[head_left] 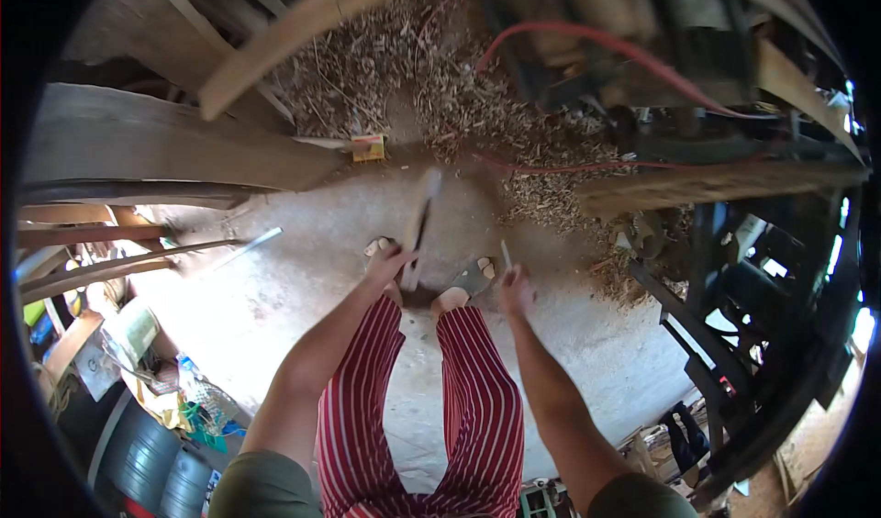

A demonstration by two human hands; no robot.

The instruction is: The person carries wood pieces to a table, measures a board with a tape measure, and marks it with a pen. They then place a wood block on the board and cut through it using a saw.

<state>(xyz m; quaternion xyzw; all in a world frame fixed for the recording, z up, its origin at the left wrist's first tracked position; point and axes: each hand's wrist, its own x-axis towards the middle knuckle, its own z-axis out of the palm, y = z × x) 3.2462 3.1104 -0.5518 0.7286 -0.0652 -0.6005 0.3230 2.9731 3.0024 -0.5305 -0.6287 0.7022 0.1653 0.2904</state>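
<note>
My left hand (395, 259) is closed around a narrow strip of wood (418, 224), which stands out in front of my left foot. Motion blurs the strip, and its far end looks pale. Out to the right, my right hand (517, 294) is closed on a short, slim, pale stick-like object (506, 256) that points away from me. The kind of object cannot be made out. Both hands are above the concrete floor (312, 270), near my sandalled feet (468, 278), and apart from each other.
Wood shavings (551, 188) cover the floor ahead. Large boards (174, 142) lean in from the left. A beam (716, 188) and a red cable (633, 50) are at the right. A small yellow box (369, 147) lies ahead, and metal drums (142, 440) stand at the lower left.
</note>
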